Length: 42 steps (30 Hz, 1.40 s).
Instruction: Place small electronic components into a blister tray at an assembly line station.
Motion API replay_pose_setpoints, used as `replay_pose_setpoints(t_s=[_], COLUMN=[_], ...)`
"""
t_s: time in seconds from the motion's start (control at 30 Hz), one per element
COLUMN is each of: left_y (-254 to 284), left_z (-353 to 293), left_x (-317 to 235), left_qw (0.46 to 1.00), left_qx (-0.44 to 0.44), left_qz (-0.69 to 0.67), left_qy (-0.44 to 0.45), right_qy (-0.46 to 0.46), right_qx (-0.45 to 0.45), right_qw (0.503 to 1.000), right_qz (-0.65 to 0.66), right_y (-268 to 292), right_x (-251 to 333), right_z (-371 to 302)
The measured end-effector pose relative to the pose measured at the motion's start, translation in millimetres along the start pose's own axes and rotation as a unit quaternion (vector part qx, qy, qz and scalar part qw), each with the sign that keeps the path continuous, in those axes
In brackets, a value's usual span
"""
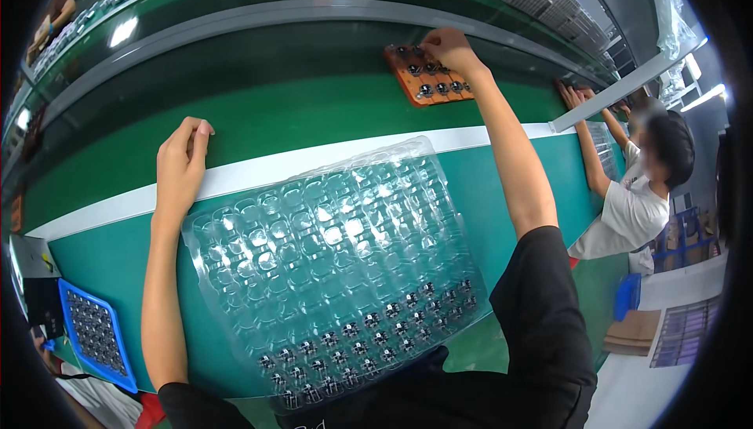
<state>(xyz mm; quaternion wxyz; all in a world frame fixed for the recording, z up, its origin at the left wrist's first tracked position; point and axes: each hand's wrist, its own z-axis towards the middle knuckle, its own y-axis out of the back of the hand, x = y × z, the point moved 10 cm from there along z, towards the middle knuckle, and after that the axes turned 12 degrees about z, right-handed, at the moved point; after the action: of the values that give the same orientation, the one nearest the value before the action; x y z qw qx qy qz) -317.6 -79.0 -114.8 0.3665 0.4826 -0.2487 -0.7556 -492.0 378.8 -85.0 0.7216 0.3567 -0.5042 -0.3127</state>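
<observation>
My right hand (451, 49) reaches over the far edge of an orange plate (444, 98), which bears rows of small black round parts (426, 89). Its fingers are pinched down at the plate's far row; whatever lies between the fingertips is hidden. Farther left, my left hand (180, 161) rests at the white strip by the green belt, loosely curled, with nothing seen in it. Between my forearms lies a clear plastic blister tray (314, 233). Small black and silver parts (361, 347) sit in its near rows; the farther pockets hold none.
A blue tray (121, 378) of dark parts stands at the left. The green belt (267, 111) runs beyond the white strip (102, 213), with a metal rail (259, 25) behind. At the right, another person (627, 209) works beside a grey post (620, 96).
</observation>
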Motion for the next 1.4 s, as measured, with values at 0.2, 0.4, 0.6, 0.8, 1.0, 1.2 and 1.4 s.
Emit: replay_pose_setpoints(t_s=[0.2,0.4,0.6,0.8,1.0,1.2,1.4], left_y=[0.8,0.9,-4.0,0.1,-4.9,-12.5,-13.4], left_z=[-0.1,-1.5,4.2,4.3,5.7,7.2,8.8], left_x=[-1.3,-0.6,-4.6,13.9,17.7,26.2,24.7], left_qw=[1.000,1.000,0.999,0.999,0.999,0.999,0.999], left_qx=[0.005,-0.006,-0.004,-0.014,0.000,0.016,0.017], left_qz=[0.001,0.006,0.012,0.020,0.020,0.030,0.020], left_qy=[-0.004,-0.013,-0.029,-0.034,-0.031,-0.022,-0.033], right_qy=[0.014,0.031,0.046,0.138,0.112,-0.017,-0.054], right_qx=[0.027,0.056,0.043,-0.053,0.237,0.247,0.280], right_qw=[0.998,0.990,0.989,0.988,0.958,0.967,0.958], right_qz=[-0.053,-0.126,-0.131,-0.033,0.118,0.068,0.026], right_y=[-7.0,-20.1,-20.7,41.3,21.7,17.7,2.2], right_x=[10.5,20.2,29.1,117.3,207.2,189.4,174.1], right_z=[8.2,12.9,9.0,-54.4,-275.0,-356.6,-372.7])
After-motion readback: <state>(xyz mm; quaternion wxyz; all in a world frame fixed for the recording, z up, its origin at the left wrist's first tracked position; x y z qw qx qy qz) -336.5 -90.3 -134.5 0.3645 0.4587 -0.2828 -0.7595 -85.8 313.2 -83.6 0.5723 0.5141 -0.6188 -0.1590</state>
